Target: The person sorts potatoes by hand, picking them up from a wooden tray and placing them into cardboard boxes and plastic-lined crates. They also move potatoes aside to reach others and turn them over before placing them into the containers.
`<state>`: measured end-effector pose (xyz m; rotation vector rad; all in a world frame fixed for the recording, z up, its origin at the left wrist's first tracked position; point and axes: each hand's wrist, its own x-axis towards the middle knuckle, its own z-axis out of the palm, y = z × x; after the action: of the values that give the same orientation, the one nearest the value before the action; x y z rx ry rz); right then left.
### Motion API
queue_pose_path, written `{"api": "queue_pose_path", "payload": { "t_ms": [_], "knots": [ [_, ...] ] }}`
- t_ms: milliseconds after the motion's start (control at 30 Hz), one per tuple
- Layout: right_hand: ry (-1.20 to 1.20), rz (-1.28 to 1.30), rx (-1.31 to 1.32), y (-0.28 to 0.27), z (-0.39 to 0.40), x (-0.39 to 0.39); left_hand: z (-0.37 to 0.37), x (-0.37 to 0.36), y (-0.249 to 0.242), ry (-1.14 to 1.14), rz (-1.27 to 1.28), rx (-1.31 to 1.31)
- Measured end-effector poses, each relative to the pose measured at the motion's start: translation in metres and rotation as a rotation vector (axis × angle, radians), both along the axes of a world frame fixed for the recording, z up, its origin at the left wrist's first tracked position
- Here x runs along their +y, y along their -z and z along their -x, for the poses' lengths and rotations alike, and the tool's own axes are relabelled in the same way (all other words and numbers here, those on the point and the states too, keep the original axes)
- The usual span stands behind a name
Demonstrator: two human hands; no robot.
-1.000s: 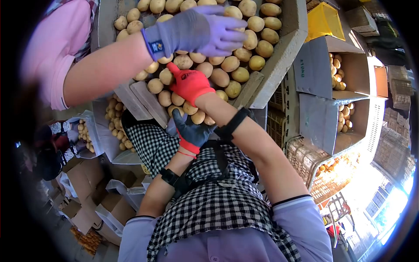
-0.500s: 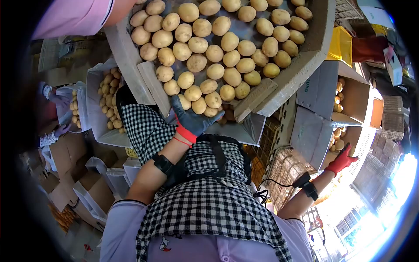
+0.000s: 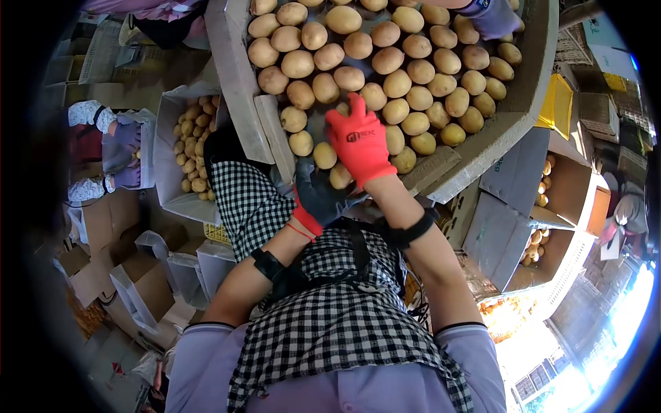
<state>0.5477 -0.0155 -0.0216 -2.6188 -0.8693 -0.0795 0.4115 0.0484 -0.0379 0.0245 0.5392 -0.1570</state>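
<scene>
Yellow-brown potatoes (image 3: 397, 83) lie spread over a wooden-sided sorting tray (image 3: 530, 110) that narrows towards me. My right hand (image 3: 360, 142), in a red glove, reaches over the tray's near end among the potatoes. Its thumb and index finger are apart, with a potato (image 3: 342, 109) close by them; the other fingertips are partly hidden. Below the tray's mouth is my left hand (image 3: 318, 197), in a glove with a dark palm and red cuff. It is turned palm up, thumb apart, beside a potato (image 3: 340, 176) at the opening.
A co-worker's purple-gloved hand (image 3: 492, 17) is over the tray's far right. Another person's gloved hands (image 3: 125, 153) work at a box on the left. A lined carton (image 3: 167, 138) of potatoes stands left; open cartons (image 3: 506, 179) with potatoes stand right. Wooden blocks flank the mouth.
My right hand has swung in from the far right to the tray's mouth. My left hand stays below it. Several potatoes have shifted, and a co-worker's purple glove has appeared over the tray.
</scene>
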Motion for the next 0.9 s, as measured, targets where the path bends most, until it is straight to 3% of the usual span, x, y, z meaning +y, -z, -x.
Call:
{"api": "queue_pose_path", "payload": {
  "t_ms": [67,100,133,200,300,333,367,433,467,500,533,567,633,700,767,800,833,867,900],
  "knots": [
    [-0.082,-0.062,0.098,-0.044,0.003,-0.003,-0.005,-0.008,0.018,-0.092,0.161,-0.037],
    [-0.108,-0.139,0.042,-0.057,0.003,0.009,-0.009,-0.009,0.035,0.02,-0.602,-0.268],
    [-0.136,-0.082,-0.024,-0.053,0.002,0.027,-0.005,-0.013,0.068,0.026,-0.593,-0.267],
    [-0.18,0.146,-0.196,-0.039,-0.006,0.069,0.002,-0.018,0.13,-0.06,0.303,-0.732],
    [-0.143,0.527,-0.353,-0.007,-0.012,0.113,0.008,-0.009,0.108,-0.085,0.198,-0.19],
    [-0.11,0.73,-0.396,0.002,-0.01,0.12,0.01,-0.006,0.107,-0.083,0.187,-0.099],
    [-0.099,0.732,-0.395,0.011,-0.009,0.122,0.011,-0.002,0.109,-0.084,0.177,-0.031],
    [-0.083,0.977,-0.554,0.022,-0.011,0.123,0.013,0.006,0.112,-0.06,0.21,0.017],
    [-0.073,0.98,-0.557,0.002,-0.016,0.116,0.012,0.009,0.113,-0.052,0.24,0.019],
    [-0.107,0.776,-0.292,-0.016,-0.017,0.105,0.01,0.01,0.115,-0.041,0.284,0.025],
    [-0.139,0.567,-0.031,-0.039,-0.017,0.087,0.005,0.006,0.098,-0.018,0.085,0.111],
    [-0.141,0.575,-0.035,-0.057,-0.016,0.055,-0.007,0.005,0.06,-0.05,0.089,0.11],
    [-0.08,-0.079,0.224,-0.096,-0.012,-0.041,-0.016,0.004,0.029,-0.029,0.102,0.022],
    [0.239,-0.261,0.265,-0.124,0.006,-0.135,-0.019,0.004,0.021,-0.007,0.143,-0.071],
    [0.718,-0.519,0.335,-0.138,0.022,-0.241,-0.018,0.002,0.024,-0.025,0.14,0.002],
    [0.909,-0.255,0.061,-0.15,0.032,-0.292,-0.019,0.002,0.025,-0.018,0.128,0.069],
    [1.072,-0.252,-0.003,-0.147,0.043,-0.36,-0.019,0.002,0.026,-0.033,0.157,0.055],
    [1.111,-0.026,-0.258,-0.132,0.056,-0.429,-0.02,0.001,0.027,-0.032,0.158,0.053],
    [1.396,0.262,-0.095,-0.136,0.068,-0.467,-0.02,-0.002,0.026,-0.026,0.162,0.076]
  ]
}}
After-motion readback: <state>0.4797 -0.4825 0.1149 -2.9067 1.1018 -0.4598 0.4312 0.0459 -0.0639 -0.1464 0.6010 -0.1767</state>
